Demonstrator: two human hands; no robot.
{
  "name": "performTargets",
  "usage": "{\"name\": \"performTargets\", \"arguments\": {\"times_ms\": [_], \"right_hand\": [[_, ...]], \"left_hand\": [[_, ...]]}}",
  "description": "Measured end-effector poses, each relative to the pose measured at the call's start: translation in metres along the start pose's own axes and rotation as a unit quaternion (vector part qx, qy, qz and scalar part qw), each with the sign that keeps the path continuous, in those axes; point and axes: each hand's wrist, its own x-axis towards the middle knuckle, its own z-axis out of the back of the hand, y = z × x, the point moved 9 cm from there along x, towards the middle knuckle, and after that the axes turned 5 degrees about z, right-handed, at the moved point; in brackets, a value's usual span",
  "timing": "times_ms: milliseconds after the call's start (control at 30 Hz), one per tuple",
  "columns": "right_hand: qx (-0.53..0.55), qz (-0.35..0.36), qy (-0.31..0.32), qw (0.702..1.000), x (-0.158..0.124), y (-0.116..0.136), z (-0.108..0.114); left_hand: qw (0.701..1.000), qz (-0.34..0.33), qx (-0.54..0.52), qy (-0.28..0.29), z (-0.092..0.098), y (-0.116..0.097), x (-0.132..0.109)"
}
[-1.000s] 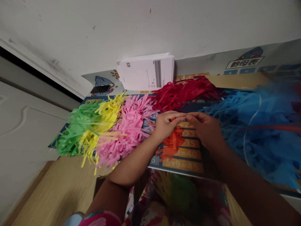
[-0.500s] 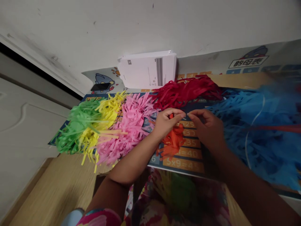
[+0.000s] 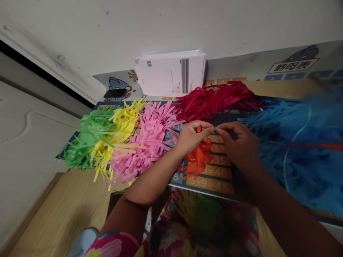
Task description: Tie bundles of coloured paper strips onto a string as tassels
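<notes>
"What do the hands have?"

"The left hand (image 3: 190, 138) curls its fingers (image 3: 200, 125) narrowly around a small red paper scrap (image 3: 198, 130). The right hand (image 3: 238, 148) pinches narrowly beside it; whatever it holds is too fine to tell."

"Where's the scrap?"

"Just above orange paper strips (image 3: 197, 160), on a multiplication-table mat (image 3: 211, 185). Pink shreds (image 3: 152, 146), yellow shreds (image 3: 120, 123) and green shreds (image 3: 91, 139) lie leftward, red shreds (image 3: 214, 101) toward the far edge, blue shreds (image 3: 297, 142) rightward."

Heaps of paper strips (image 3: 152, 142) lay in a row on a times-table mat (image 3: 214, 182), with a stack of papers (image 3: 171, 74) behind them and a phone (image 3: 115, 93) to its left.
</notes>
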Motion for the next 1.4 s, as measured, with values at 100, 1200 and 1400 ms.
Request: {"name": "performTargets", "arguments": {"times_ms": [100, 1200, 1400], "right_hand": [[-0.003, 0.011, 0.004, 1.000, 0.000, 0.001, -0.001], [-0.067, 0.059, -0.032, 0.995, -0.007, 0.008, 0.004], [-0.051, 0.012, -0.028, 0.998, -0.006, 0.003, 0.004]], "left_hand": [[1.000, 0.015, -0.027, -0.003, 0.000, 0.003, 0.001], [0.937, 0.189, -0.270, 0.115, -0.026, 0.031, 0.003], [0.940, 0.179, -0.263, 0.125, -0.029, 0.029, 0.001]]}}
